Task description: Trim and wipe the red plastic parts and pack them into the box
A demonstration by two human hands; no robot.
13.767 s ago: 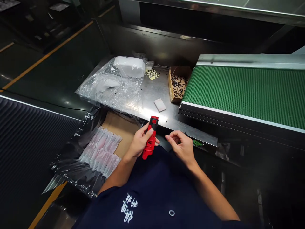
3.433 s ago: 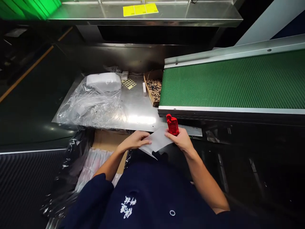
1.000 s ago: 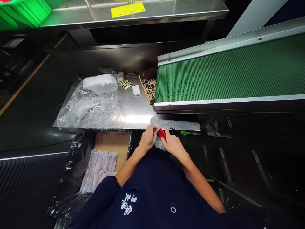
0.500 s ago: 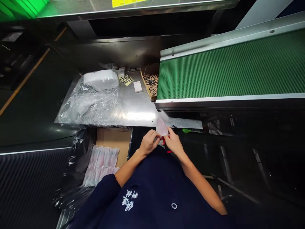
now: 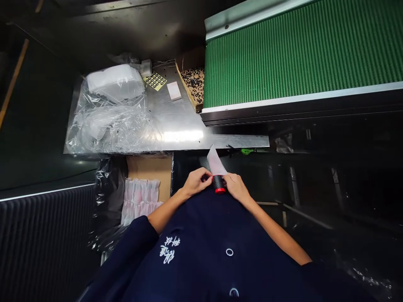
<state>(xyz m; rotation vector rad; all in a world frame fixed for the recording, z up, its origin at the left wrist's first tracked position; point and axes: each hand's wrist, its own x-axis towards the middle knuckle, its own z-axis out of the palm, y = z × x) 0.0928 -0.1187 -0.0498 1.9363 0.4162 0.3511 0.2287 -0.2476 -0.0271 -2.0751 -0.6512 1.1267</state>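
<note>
Close to my body, my left hand (image 5: 198, 181) pinches the lower left edge of a thin, translucent white pouch (image 5: 216, 163). My right hand (image 5: 236, 186) grips the pouch's lower right corner between thumb and fingers. A short black cylinder with a red end (image 5: 218, 183) sits at the pouch's lower edge, between the two hands; whether part of it is inside the pouch I cannot tell. The pouch's tip points up and away from me. To the left, an open carton (image 5: 149, 167) holds rows of similar wrapped pieces (image 5: 140, 200).
A metal table (image 5: 176, 121) carries clear plastic bags with white pouches (image 5: 116, 82), a sticker sheet (image 5: 155, 81), a small white box (image 5: 174, 91) and a cardboard tray of small black pieces (image 5: 195, 86). A green conveyor belt (image 5: 302, 54) runs off to the right.
The black and red cylinder now shows plainly below the pouch; before, only bits of red showed between my fingers. My hands have moved slightly apart. The camera view has shifted.
</note>
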